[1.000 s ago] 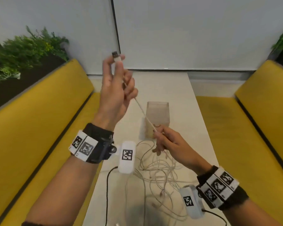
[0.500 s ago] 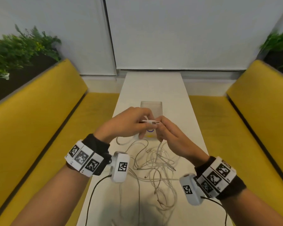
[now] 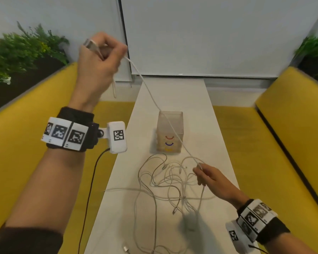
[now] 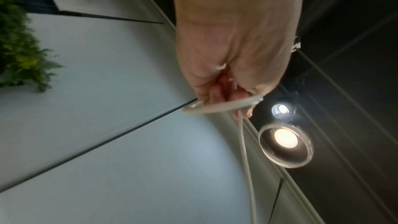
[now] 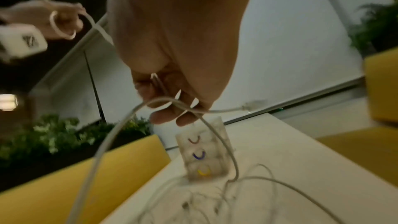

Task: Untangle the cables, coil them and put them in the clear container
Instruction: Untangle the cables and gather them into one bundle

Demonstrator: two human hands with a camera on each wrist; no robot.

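My left hand [image 3: 101, 54] is raised high at the left and grips one white cable [image 3: 154, 99] near its plug [image 3: 89, 45], with a loop hanging below the fist. That cable runs down to the right to my right hand [image 3: 203, 172], which pinches it low over the table. A tangle of white cables [image 3: 169, 182] lies on the white table [image 3: 209, 143] under and left of the right hand. The clear container [image 3: 170, 132] stands upright beyond the tangle, with coiled cables inside. In the left wrist view the left hand [image 4: 228, 94] curls round the cable [image 4: 245, 151].
Yellow benches [image 3: 26, 143] flank the narrow table on both sides. Green plants [image 3: 22, 52] stand behind the left bench and at the far right [image 3: 316, 50]. A white wall with a blind is beyond the table's far end. A loose plug [image 3: 126, 249] lies near the table's front edge.
Half a second ago both hands met low in front of the container. The left hand has since risen up and to the left, drawing the cable taut, while the right hand dropped toward the tangle.
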